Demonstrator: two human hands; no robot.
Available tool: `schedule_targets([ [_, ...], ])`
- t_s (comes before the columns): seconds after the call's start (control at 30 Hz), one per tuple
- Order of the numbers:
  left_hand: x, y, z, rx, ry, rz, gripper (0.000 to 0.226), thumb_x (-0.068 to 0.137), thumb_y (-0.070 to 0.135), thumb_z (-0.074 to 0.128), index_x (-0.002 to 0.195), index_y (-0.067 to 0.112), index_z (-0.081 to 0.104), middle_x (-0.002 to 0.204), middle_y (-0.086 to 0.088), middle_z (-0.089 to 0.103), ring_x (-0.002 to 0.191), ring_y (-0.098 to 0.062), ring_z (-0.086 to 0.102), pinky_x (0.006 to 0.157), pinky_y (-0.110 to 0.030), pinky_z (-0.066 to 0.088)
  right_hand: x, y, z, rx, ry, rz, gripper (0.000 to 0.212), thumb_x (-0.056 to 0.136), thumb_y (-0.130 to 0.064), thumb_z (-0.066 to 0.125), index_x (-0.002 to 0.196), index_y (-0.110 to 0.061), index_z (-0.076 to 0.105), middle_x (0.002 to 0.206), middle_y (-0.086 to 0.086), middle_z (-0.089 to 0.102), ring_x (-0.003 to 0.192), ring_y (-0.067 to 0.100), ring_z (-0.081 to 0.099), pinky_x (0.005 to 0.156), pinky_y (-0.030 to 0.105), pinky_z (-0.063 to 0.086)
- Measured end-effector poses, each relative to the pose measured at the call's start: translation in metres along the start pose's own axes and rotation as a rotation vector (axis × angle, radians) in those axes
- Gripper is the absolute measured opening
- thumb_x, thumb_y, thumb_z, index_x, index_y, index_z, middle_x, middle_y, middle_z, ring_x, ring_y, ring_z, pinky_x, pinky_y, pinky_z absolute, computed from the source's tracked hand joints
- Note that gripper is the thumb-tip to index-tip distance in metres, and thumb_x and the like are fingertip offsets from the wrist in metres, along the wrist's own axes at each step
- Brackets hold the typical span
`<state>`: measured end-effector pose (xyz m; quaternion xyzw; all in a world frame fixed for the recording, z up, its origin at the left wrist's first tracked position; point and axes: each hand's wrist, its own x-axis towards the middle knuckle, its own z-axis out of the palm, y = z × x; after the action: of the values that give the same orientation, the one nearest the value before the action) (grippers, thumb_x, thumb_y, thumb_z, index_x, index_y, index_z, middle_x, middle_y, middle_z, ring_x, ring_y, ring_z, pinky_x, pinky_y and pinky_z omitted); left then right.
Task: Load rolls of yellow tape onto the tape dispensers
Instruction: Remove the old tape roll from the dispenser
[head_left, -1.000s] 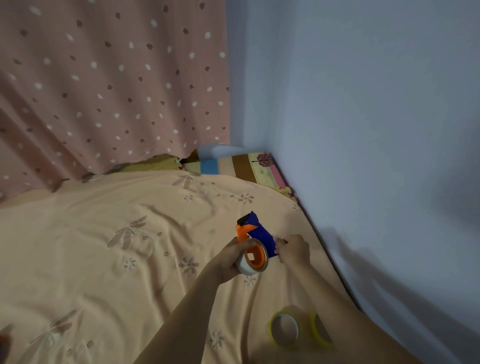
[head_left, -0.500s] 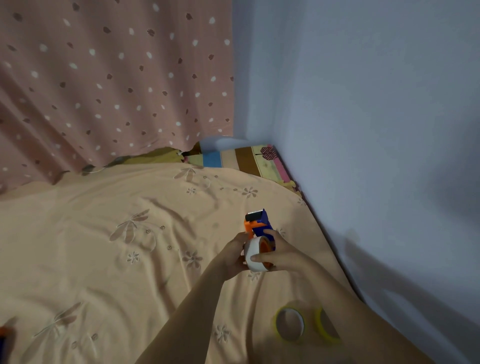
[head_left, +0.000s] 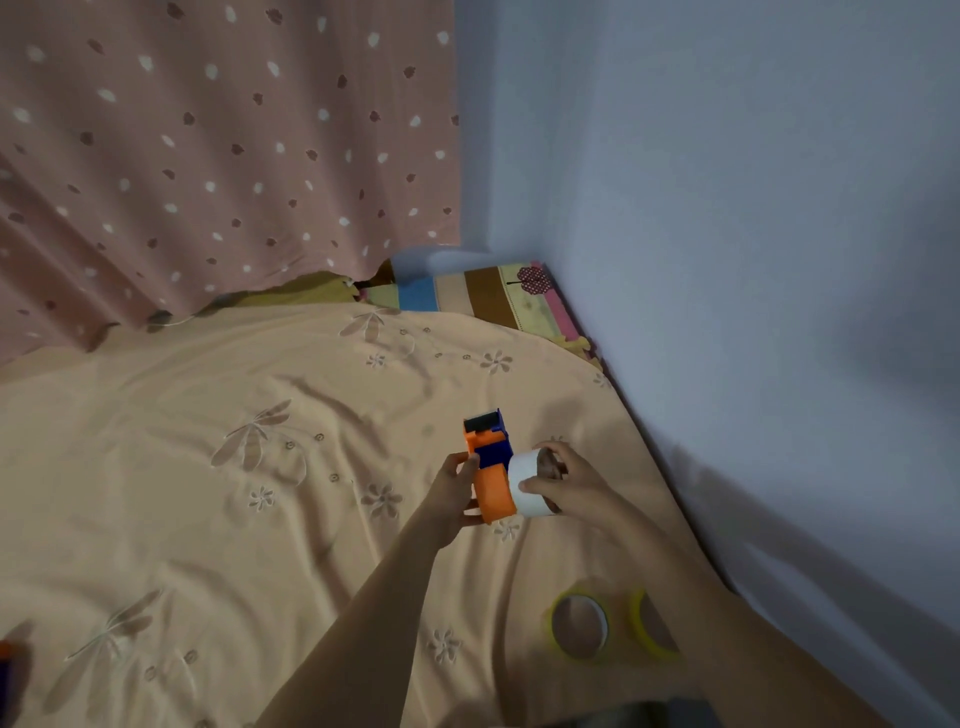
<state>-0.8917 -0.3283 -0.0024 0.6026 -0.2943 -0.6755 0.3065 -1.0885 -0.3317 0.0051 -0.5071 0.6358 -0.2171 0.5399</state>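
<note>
We are working over the bed (head_left: 218, 499), with its peach flowered sheet, in the corner by the wall (head_left: 753, 260) and the spotted curtain (head_left: 208, 156). Our left hand (head_left: 451, 496) holds the orange and blue tape dispenser (head_left: 491, 467) upright off the sheet, its fingers wrapped around the orange body, and its blue head with the dark cutter end points away from us. Our right hand (head_left: 563, 480) has its fingers closed on a white ring (head_left: 530, 486), thumb on the near rim and the others over the far edge. The ring sits just beside the dispenser's right face, touching or very nearly so; we cannot tell whether it is partly on the hub. It looks white and thin with a brown inside, so we judge it to be a spent core or a near-empty roll rather than one of the yellow ones. The step in hand seems to be clearing this dispenser so that it can take new tape. The two yellow tape rolls (head_left: 579, 626) lie flat on the sheet close to us, side by side under our right forearm, not yet loaded. Next we would need to set the white ring aside on the bed, reach back for a yellow roll, line its hole up with the hub and press it on squarely while the left hand keeps the dispenser steady.
</note>
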Motion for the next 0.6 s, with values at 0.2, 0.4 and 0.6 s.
schedule_targets([
  [0.2, 0.001, -0.005, -0.011, -0.038, 0.020, -0.050, 0.041, 0.102, 0.047, 0.049, 0.133, 0.020, 0.045, 0.128, -0.006, 0.055, 0.097, -0.030, 0.065, 0.067, -0.041, 0.057, 0.002, 0.042, 0.008, -0.141, 0.093, 0.131, 0.061, 0.076, -0.034, 0.081, 0.127, -0.023, 0.048, 0.128, 0.006, 0.049, 0.112, 0.022, 0.055, 0.081, 0.029, 0.049],
  [0.4, 0.005, -0.015, -0.017, -0.047, 0.023, -0.084, 0.047, 0.102, 0.048, 0.049, 0.139, 0.021, 0.041, 0.135, -0.007, 0.052, 0.109, -0.037, 0.062, 0.073, -0.042, 0.057, 0.006, 0.076, 0.026, -0.435, 0.069, 0.210, 0.076, 0.075, -0.034, 0.085, 0.135, -0.019, 0.043, 0.132, 0.016, 0.039, 0.117, 0.039, 0.054, 0.100, 0.039, 0.048],
  [0.6, 0.009, -0.021, -0.024, -0.059, 0.055, -0.117, 0.049, 0.103, 0.046, 0.048, 0.143, 0.020, 0.039, 0.138, -0.008, 0.051, 0.115, -0.040, 0.061, 0.080, -0.046, 0.056, 0.016, 0.086, 0.045, -0.665, 0.054, 0.283, 0.082, 0.080, -0.038, 0.079, 0.143, -0.017, 0.031, 0.140, 0.015, 0.035, 0.123, 0.041, 0.049, 0.097, 0.044, 0.048],
])
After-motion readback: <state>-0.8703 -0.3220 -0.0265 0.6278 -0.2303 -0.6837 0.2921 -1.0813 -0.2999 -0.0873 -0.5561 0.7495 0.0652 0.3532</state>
